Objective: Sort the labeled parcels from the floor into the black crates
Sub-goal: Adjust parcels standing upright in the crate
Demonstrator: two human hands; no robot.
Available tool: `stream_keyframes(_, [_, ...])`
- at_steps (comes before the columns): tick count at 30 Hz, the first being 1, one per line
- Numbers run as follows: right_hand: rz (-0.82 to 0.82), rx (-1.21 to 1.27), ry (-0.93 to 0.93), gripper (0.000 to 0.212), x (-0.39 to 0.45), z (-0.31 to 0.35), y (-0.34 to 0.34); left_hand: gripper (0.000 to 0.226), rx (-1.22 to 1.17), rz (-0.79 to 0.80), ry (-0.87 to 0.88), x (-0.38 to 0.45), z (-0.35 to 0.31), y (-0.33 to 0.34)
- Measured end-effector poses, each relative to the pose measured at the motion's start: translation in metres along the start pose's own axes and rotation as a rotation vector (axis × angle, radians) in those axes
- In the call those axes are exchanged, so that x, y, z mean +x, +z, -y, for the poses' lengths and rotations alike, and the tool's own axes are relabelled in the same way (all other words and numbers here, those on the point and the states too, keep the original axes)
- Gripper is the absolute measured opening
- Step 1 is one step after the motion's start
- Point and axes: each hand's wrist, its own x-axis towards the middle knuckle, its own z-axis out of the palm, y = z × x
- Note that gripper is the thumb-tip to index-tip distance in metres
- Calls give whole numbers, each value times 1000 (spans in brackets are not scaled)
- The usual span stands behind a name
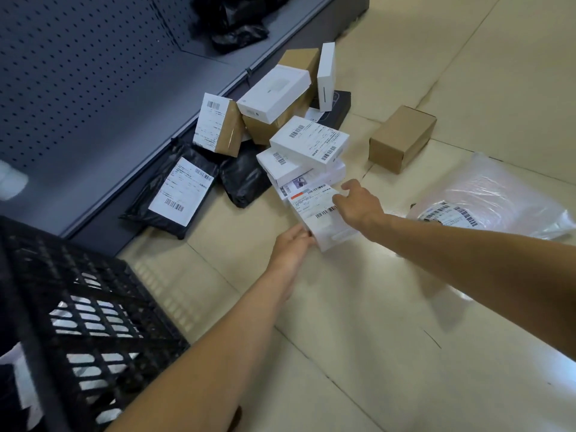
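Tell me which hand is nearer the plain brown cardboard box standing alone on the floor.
Right. The right hand rests on the white labeled box, just below-left of the brown cardboard box; the left hand is farther, at that white box's near-left corner.

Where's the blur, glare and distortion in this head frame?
Head view: motion blur smears the black crate and a pale object at the left edge; glare streaks the floor tiles lower right and the clear plastic bag; wide-angle bends the shelf edge. The labelled white box between left hand and right hand stays fairly sharp.
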Motion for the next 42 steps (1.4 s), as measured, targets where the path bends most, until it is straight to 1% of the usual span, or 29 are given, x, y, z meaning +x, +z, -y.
stream_keyframes(1, [-16,42,-1,45,-3,7,0,39,-19,-34,24,-6,-5,-5])
stream_keyframes(5, [-66,220,0,40,-23,41,6,28,-95,-129,63,-28,-20,-22])
stream_keyframes(9, [-97,441,-52,35,-45,74,11,15,-297,-190,42,-50,-23,-44])
stream_keyframes(12, [-108,626,-200,30,-73,102,17,18,-528,-221,74,-62,-30,-65])
stream_keyframes(15, [-130,721,-447,32,-106,130,32,14,-687,-239,141,-76,-42,-89])
stream_keyframes(17, [-128,739,-554,35,-127,148,42,21,-763,-266,198,-86,-47,-107])
stream_keyframes(19, [-122,806,-605,40,-147,166,49,30,-802,-274,287,-96,-47,-126])
stream_keyframes(21, [-109,852,-630,39,-160,182,55,33,-797,-283,391,-111,-44,-146])
stream_keyframes(24, [-3,867,-676,27,-177,204,63,34,-752,-325,545,-138,-36,-180])
stream_keyframes(27, [98,810,-711,19,-194,233,71,45,-677,-377,687,-167,-24,-217])
stream_keyframes(30, [125,737,-731,17,-213,268,83,52,-590,-411,760,-196,-9,-253])
stream_keyframes(34, [144,747,-731,23,-252,308,114,55,-554,-439,756,-232,3,-296])
stream_keyframes(37, [156,742,-711,27,-282,322,134,50,-414,-442,692,-260,12,-330])
stream_keyframes(39, [196,712,-736,26,-295,323,143,50,-322,-422,644,-278,22,-352])
stream_keyframes(42, [276,665,-781,24,-312,324,151,64,-232,-403,597,-300,35,-379])
